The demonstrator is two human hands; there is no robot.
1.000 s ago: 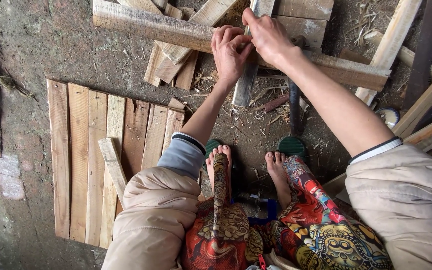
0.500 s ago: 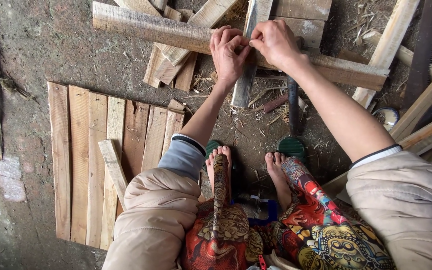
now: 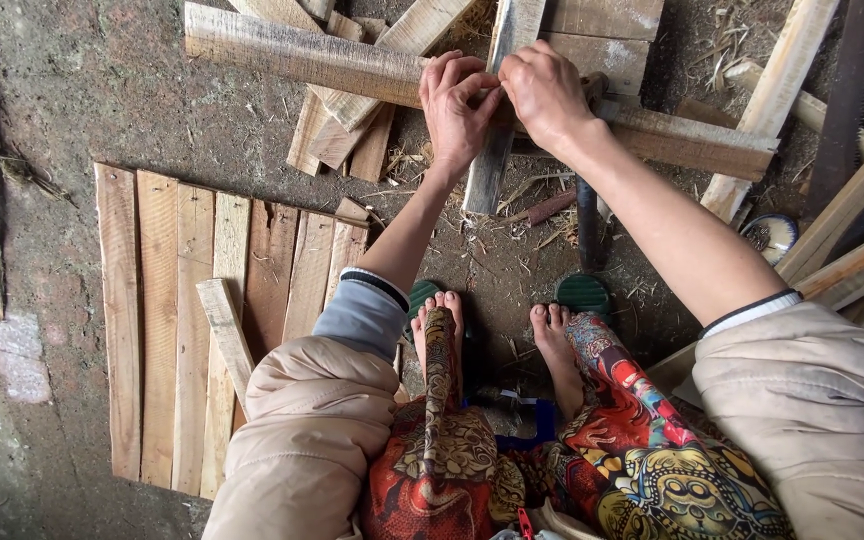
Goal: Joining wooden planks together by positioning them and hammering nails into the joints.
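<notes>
— Where were the hands?
— Both rested on the long plank (image 3: 302, 52) lying across the scrap wood; the left hand (image 3: 455, 105) curled, fingertips pinching something too small to tell.
— And the right hand (image 3: 544, 95)?
— Closed into a loose fist beside it, over the narrow grey slat (image 3: 487, 165).

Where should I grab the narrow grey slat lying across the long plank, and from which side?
Judging by its pose, take the narrow grey slat at its free near end, coming from the person's side. That end sticks out past the long plank over bare ground, below the left hand and right hand.
</notes>
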